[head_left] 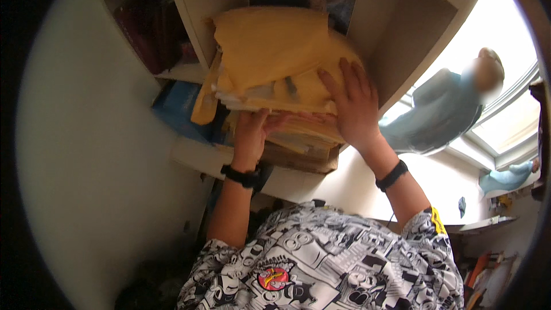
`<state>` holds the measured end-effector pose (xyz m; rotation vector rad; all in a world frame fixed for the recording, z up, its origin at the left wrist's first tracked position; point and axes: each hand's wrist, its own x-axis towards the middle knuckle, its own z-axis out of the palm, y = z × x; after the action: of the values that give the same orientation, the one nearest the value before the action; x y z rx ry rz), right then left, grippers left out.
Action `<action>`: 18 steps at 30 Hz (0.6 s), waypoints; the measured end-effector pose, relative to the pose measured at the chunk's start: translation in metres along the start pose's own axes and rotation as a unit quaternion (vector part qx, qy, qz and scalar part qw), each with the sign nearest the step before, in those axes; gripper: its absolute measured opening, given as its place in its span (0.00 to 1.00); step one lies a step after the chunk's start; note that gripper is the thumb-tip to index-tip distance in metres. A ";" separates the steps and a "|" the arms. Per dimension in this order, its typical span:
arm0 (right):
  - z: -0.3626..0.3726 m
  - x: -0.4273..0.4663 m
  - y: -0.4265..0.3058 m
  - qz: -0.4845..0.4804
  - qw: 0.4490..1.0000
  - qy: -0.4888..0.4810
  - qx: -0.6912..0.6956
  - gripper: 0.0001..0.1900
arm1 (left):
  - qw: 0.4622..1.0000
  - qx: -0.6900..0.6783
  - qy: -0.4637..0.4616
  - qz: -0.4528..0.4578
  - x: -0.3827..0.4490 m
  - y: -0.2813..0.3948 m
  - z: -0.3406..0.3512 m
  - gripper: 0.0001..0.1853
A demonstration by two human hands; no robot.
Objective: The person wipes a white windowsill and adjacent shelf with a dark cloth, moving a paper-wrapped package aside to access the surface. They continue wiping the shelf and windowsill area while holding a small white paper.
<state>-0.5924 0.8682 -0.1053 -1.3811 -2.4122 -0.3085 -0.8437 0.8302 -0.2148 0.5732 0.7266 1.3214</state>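
Note:
A thick stack of yellow paper envelopes (275,51) with crumpled edges lies before me, in front of the back of a shelf compartment. My left hand (252,133) grips its near edge from below, the fingers partly hidden under it. My right hand (355,103) rests on the right side of the stack with its fingers spread over the top paper. Below it, more yellow envelopes and papers (301,131) fill a brown cardboard box (297,161).
A blue box (181,105) stands left of the stack. Wooden shelf walls (413,38) enclose the right side. A white desk surface (292,187) runs below. At the right are figurines (439,107) beside a bright window, and a plain wall (94,137) is at the left.

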 end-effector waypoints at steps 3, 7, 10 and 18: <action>0.011 0.007 0.004 -0.006 1.000 0.005 -0.014 0.49 | 1.000 -0.006 0.012 -0.025 0.017 -0.008 -0.012 0.24; 0.004 -0.007 -0.003 -0.009 0.999 -0.030 0.026 0.47 | 1.000 -0.006 -0.005 -0.020 0.017 -0.008 -0.017 0.24; -0.019 -0.028 -0.004 -0.044 0.993 0.046 0.104 0.40 | 0.999 0.031 -0.002 -0.039 0.018 0.004 -0.015 0.24; -0.030 -0.127 -0.006 -0.095 0.958 -0.098 0.251 0.13 | 0.991 0.077 0.044 -0.100 0.000 -0.005 -0.034 0.21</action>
<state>-0.5325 0.7548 -0.1279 -0.9904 -2.5387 0.3927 -0.8663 0.8285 -0.2407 0.5530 0.9408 1.1152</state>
